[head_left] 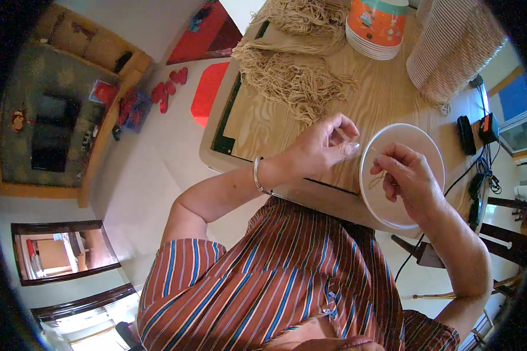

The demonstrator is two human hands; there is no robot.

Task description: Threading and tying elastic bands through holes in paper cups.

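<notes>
The left forearm reaches across at a slant, its hand (332, 143) at the near edge of the surface (269, 120). That hand's fingers are half curled, the index apart from the thumb; I cannot tell whether it grips anything. The right forearm bends up from the lower right, its hand (405, 175) above the white tub (389, 210), fingertips pinching a thin tan strand (377, 181). The strand hangs in a small loop below those fingertips, over the tub. The yarn heap (295, 82) lies beyond the left hand.
</notes>
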